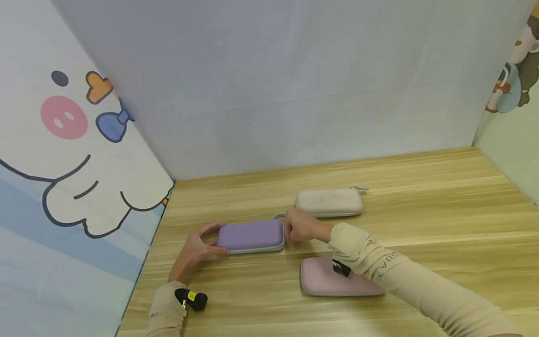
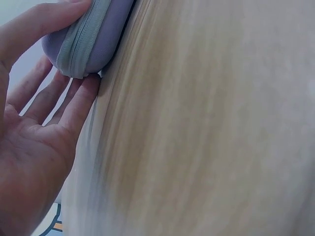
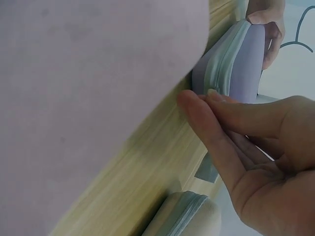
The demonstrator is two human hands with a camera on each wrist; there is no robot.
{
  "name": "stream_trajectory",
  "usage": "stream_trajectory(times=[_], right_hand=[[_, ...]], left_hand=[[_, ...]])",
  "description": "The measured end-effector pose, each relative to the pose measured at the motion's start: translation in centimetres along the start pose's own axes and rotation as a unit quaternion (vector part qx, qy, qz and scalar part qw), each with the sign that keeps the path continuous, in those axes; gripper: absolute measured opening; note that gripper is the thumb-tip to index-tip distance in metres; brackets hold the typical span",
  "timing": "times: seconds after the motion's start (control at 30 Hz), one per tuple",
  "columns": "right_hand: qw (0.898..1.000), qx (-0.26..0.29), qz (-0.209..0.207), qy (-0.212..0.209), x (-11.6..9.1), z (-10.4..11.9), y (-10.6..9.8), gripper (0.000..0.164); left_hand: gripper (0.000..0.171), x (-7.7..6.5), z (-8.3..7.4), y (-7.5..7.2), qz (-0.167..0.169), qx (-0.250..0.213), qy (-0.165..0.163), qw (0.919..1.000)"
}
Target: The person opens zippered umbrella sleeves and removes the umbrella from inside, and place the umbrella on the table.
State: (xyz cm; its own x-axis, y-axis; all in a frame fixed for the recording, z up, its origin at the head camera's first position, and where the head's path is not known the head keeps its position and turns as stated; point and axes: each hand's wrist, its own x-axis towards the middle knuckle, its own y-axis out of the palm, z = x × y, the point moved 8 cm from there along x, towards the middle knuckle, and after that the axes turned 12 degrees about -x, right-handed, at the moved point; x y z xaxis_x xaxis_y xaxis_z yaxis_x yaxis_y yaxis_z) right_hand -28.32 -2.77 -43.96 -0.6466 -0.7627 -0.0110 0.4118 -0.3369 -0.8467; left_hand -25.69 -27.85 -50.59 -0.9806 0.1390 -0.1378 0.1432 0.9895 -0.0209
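Note:
A purple zippered hard case (image 1: pixel 251 235) lies closed on the wooden table. My left hand (image 1: pixel 198 246) holds its left end, thumb at the front edge and fingers behind; the left wrist view shows the thumb on the grey zipper band (image 2: pixel 81 42). At the case's right end is my right hand (image 1: pixel 301 228), with thumb and forefinger pinched together at the zipper (image 3: pixel 222 73). Whatever small part lies between those fingertips is hidden. Under the right forearm a pink case (image 1: pixel 322 277) is partly covered. Behind the right hand sits a beige case (image 1: pixel 330 202).
A grey strap (image 1: pixel 279 216) shows between the purple and beige cases, and another loop (image 1: pixel 359 188) sticks out from the beige case's far right corner. Fabric walls enclose the table (image 1: pixel 442 210): a plain one (image 1: pixel 316 84) behind, a cartoon-printed one (image 1: pixel 76 196) at the left.

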Motion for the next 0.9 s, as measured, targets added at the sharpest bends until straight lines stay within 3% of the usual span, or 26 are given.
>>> stream_trajectory(times=[0.9], right_hand=[[0.996,0.067,0.010,0.060,-0.40,0.73,0.76,0.022]], left_hand=[[0.079,-0.24,-0.32,-0.07,0.003,0.003,0.008,1.0000]])
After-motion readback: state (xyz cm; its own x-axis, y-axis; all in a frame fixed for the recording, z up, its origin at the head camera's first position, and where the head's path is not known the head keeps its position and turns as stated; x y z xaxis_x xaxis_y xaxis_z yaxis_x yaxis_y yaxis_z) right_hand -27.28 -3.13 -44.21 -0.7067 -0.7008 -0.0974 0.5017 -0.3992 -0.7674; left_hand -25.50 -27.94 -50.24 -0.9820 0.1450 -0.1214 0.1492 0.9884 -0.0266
